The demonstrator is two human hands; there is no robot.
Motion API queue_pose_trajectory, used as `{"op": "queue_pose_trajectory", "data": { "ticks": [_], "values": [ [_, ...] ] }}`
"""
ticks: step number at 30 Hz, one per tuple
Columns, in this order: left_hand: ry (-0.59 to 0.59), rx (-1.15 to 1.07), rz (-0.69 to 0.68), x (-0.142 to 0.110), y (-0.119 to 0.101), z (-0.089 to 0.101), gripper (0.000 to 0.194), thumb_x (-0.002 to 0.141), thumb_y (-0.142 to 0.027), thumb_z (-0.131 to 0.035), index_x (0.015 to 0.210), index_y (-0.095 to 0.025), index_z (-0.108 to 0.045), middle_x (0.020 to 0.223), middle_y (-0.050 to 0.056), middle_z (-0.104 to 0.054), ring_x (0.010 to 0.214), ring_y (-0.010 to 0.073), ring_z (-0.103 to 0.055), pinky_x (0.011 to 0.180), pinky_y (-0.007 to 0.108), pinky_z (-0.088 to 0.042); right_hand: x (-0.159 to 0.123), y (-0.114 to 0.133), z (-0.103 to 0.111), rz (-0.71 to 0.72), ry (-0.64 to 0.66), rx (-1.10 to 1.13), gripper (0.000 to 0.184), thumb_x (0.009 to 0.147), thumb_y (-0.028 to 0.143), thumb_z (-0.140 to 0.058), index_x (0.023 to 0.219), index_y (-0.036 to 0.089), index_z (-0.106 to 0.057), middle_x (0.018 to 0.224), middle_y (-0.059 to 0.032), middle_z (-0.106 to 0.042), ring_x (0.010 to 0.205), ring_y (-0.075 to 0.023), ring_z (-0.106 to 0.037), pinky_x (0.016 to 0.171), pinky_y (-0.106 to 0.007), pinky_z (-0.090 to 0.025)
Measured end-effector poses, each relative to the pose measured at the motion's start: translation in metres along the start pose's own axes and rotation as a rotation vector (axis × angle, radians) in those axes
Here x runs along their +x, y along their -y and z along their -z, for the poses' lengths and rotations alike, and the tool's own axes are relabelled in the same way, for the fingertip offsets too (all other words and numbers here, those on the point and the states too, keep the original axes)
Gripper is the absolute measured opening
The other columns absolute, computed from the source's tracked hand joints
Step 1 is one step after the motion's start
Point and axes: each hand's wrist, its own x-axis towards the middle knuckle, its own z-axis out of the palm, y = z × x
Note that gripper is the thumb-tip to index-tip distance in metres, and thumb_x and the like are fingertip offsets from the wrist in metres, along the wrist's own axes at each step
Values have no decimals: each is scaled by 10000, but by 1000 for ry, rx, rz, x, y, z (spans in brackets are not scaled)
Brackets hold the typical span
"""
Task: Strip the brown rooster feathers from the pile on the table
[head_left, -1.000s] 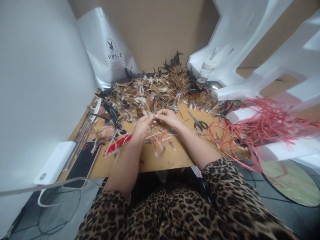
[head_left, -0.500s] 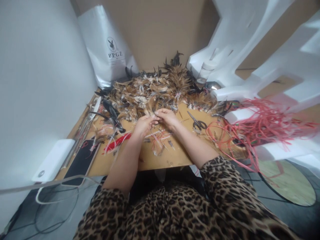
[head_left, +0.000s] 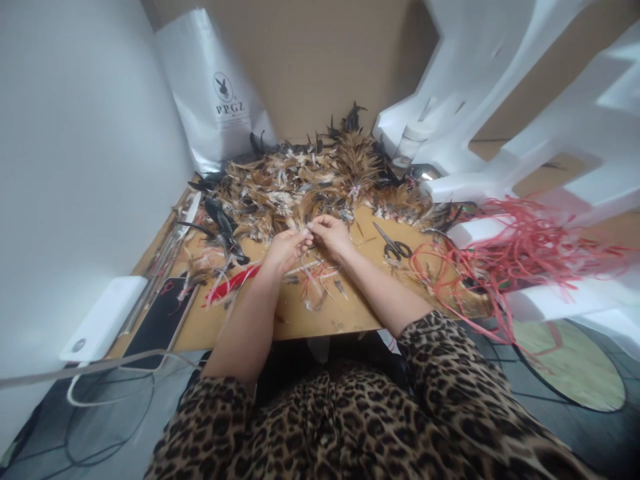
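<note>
Over the table's middle, my left hand (head_left: 289, 251) and my right hand (head_left: 331, 236) meet at the fingertips. Both are closed in a pinch at the base of a small tuft of brown feathers (head_left: 303, 212); the fingers hide most of the quills. Right behind them spreads a large pile of brown and cream feathers (head_left: 285, 177). A bunch of black feathers (head_left: 223, 227) lies to the left of my hands. Black-handled scissors (head_left: 394, 243) rest to the right, blades pointing away. Cut pink and white strips (head_left: 320, 275) lie scattered below my hands.
A phone (head_left: 156, 323) and a white power bank (head_left: 104, 319) with a cable sit at the left edge. Red ribbon (head_left: 233, 283) lies nearby. A tangle of pink strings (head_left: 535, 250) hangs over white foam (head_left: 560, 297) at right. A silver bag (head_left: 215, 87) and a jar (head_left: 409, 143) stand behind.
The whole view shifts slightly. My hands stay together at nearly the same spot, with only small finger movement at the fingertips.
</note>
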Motion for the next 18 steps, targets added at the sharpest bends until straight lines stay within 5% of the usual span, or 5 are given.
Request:
{"op": "queue_pose_trajectory", "data": {
  "ticks": [6, 13, 18],
  "values": [
    [-1, 32, -6, -1, -4, 0, 130, 656, -158, -727, 647, -68, -634, 590, 50, -634, 492, 46, -553, 468, 131, -417, 3, 1, 3, -70, 60, -20, 357, 504, 386, -769, 677, 159, -555, 497, 66, -518, 430, -39, -402, 451, -192, -299],
    [22, 48, 4, 2, -3, 4, 114, 681, -148, -705, 716, -56, -648, 687, 95, -680, 544, 66, -600, 502, 140, -444, 1, 1, 1, -109, 37, 55, 342, 471, 346, -781, 671, 164, -572, 548, 51, -564, 507, -77, -518, 530, -219, -407],
    [36, 60, 6, -1, -6, 4, 110, 686, -138, -695, 664, -51, -631, 604, 72, -648, 478, 52, -560, 461, 137, -417, 0, -1, -1, -85, 35, 27, 313, 483, 344, -770, 659, 158, -590, 545, 48, -569, 488, -58, -479, 502, -196, -364]
  ]
}}
